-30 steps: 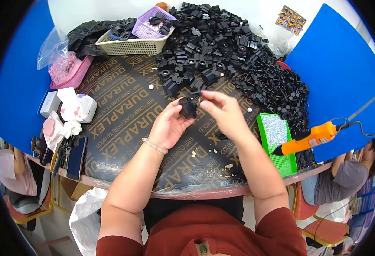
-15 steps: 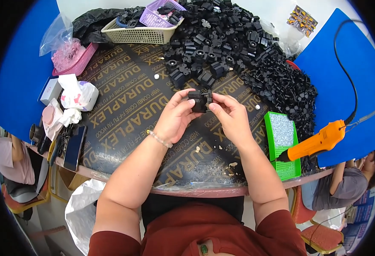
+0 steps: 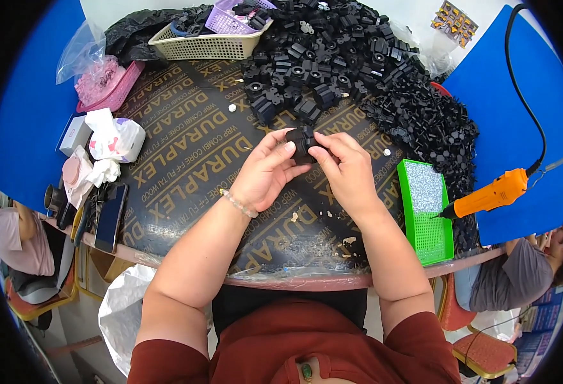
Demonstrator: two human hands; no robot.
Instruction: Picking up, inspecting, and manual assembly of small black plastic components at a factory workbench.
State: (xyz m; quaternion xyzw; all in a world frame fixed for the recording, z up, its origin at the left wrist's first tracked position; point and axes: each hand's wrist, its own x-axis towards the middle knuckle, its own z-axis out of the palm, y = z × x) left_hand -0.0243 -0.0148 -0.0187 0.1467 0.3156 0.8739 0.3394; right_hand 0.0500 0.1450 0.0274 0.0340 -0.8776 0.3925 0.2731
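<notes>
Above the middle of the table, my left hand (image 3: 267, 171) grips a small black plastic part (image 3: 301, 144) between thumb and fingers. From the other side, my right hand (image 3: 348, 171) is closed on the same part, thumb and forefinger pressed to its right edge. My fingers cover much of it. Just beyond lies a large heap of black plastic housings (image 3: 323, 61). To its right spreads a pile of smaller black pieces (image 3: 416, 121). An orange electric screwdriver (image 3: 491, 193) hangs on the right, its tip over a green tray (image 3: 434, 242) with many small silvery pieces in its far half.
At the far left stand a cream basket (image 3: 211, 50), a purple basket (image 3: 230, 24) and a pink basket (image 3: 118, 91). Tissues (image 3: 116, 137) and a phone (image 3: 111, 219) lie along the left edge. Two white caps sit on the table. Other people sit at both sides.
The black part has turned in my fingers, and my right fingers have come further over it. The electric screwdriver has swung up and to the right.
</notes>
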